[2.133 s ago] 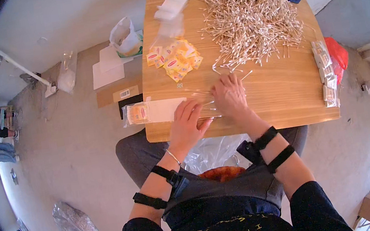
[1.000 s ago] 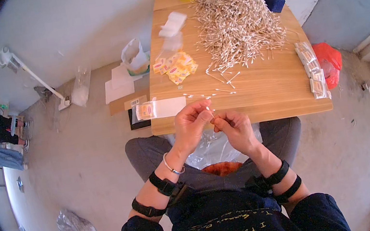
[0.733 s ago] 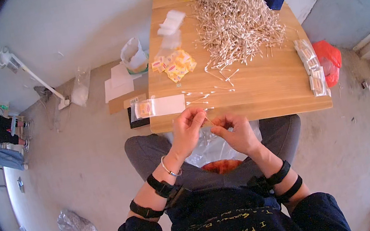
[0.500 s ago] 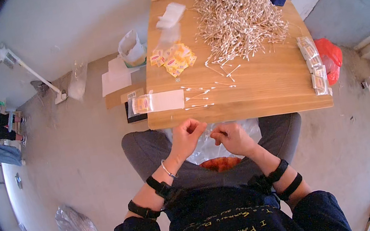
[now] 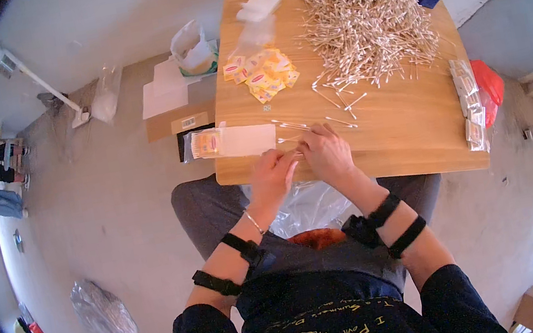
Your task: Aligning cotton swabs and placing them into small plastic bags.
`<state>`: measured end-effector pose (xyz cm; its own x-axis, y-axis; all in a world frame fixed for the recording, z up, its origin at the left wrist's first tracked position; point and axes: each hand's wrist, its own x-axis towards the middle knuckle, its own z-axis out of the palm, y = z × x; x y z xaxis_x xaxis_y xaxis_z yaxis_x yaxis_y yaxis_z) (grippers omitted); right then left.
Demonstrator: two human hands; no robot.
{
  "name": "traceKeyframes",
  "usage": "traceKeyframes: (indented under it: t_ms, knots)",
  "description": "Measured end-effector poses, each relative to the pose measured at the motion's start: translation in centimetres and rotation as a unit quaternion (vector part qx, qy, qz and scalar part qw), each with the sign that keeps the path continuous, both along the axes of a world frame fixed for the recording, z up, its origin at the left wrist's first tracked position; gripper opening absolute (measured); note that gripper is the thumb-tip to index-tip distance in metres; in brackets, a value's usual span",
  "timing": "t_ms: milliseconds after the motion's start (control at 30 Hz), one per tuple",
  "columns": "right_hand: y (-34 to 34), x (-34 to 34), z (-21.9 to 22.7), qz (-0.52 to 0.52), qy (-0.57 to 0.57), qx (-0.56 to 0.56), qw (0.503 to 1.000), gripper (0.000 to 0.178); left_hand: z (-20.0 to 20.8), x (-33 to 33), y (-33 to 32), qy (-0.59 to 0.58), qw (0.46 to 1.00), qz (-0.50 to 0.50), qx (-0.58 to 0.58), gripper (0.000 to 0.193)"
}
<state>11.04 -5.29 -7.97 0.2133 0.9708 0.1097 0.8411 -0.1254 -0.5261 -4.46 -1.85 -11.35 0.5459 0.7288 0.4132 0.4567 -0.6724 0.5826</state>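
Loose, thin, white-tipped cotton swabs [image 5: 290,125] lie on the light-brown wooden worktop [image 5: 410,142] beside the left hand [image 5: 273,176] and right hand [image 5: 329,154], long axes mostly left-to-right, right ends slanting nearer. Both hands curl narrowly, close together, partly covering the nearest swabs; whether they hold any I cannot tell.

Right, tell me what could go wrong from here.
The right hand and left hand are close to loose swabs, so a brush of the fingers could scatter them. The swab packet appears to jut past the left edge of the table; a bump might knock it off. The clear packets along the right edge could also slip.
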Motion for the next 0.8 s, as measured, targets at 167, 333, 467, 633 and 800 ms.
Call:
traceKeyframes:
  t_ms: [167,333,467,633,800]
  knots:
    - [2.3,0.3,-1.0,0.028,-0.063,-0.071,0.995,0.013,0.2,1.2,0.5,0.006,1.000,0.018,-0.003,0.013]
    - [1.6,0.4,0.4,0.021,-0.019,0.017,0.999,0.009,0.3,1.1,0.8,-0.013,0.999,0.040,-0.015,0.015]
    - [0.2,1.5,0.6,-0.107,0.278,0.017,0.954,0.007,3.0,2.2,0.2,-0.037,0.977,0.091,-0.190,0.015]
    - [-2.2,0.7,2.4,-0.087,0.630,0.055,0.770,0.012,4.9,2.4,-0.8,-0.208,0.919,0.018,-0.333,0.016]
    - [-4.5,0.3,5.2,-0.130,0.514,0.125,0.839,0.011,8.2,1.7,-1.8,-0.146,0.938,-0.006,-0.315,0.012]
